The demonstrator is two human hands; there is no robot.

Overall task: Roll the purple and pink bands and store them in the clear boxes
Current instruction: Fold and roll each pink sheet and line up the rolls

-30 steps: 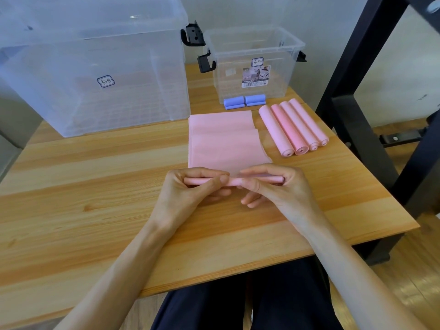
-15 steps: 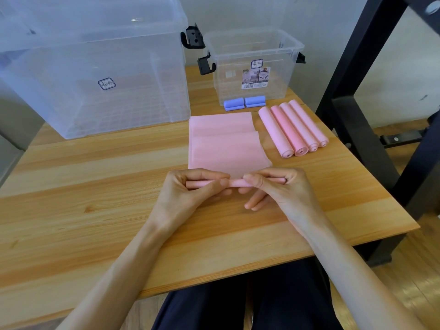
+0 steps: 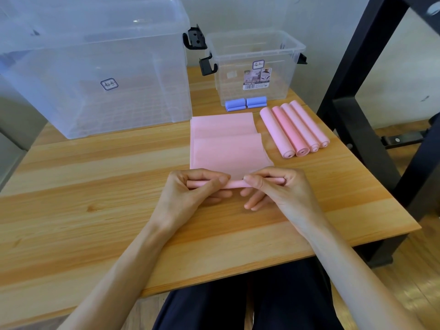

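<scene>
Wooden table [image 3: 95, 210], pale wall [image 3: 238, 10], black frame [image 3: 357, 96].

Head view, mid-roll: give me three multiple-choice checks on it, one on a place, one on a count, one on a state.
1. Where do the small purple rolled bands lie?
A. inside the large clear plastic box
B. on the wooden table in front of the small clear plastic box
C. on top of the flat pink band

2. How many finished pink rolled bands lie side by side to the right?
A. two
B. four
C. six

3. What state is the flat pink band in?
A. rolled only at its near edge
B. fully rolled
C. untouched

Answers:
1 B: they sit on the wooden table against the small clear plastic box.
2 B: four roll ends show.
3 A: the left hand and right hand pinch a thin roll while the rest lies flat.
</scene>
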